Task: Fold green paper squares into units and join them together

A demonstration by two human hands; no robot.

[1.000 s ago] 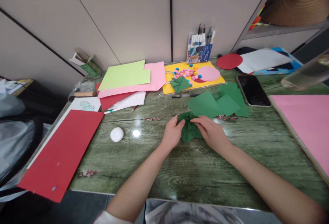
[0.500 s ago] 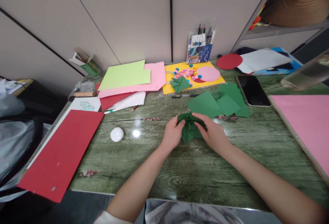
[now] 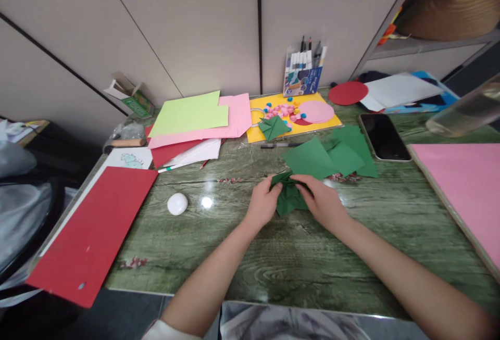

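Observation:
A creased, folded piece of dark green paper (image 3: 289,202) is held just above the table, near its middle. My left hand (image 3: 264,202) pinches its left side, thumb on top. On the right side, my right hand (image 3: 323,199) grips the upper edge between thumb and fingers. Parts of the folds are hidden behind the fingers. Just beyond my hands lie loose green paper sheets (image 3: 312,159), overlapping each other. Farther back, a smaller folded green paper shape (image 3: 274,127) rests on a yellow sheet (image 3: 255,134).
A black pen (image 3: 279,145) lies behind the green sheets, and a phone (image 3: 385,137) to their right. Left are a white round object (image 3: 177,204), red card (image 3: 97,230) and stacked coloured paper (image 3: 187,116). A marker pack (image 3: 302,80) stands against the wall. A pink board (image 3: 464,184) lies right.
Both hands keep their hold on the green paper and stay in nearly the same place. Its upper edge has shifted slightly between the fingers.

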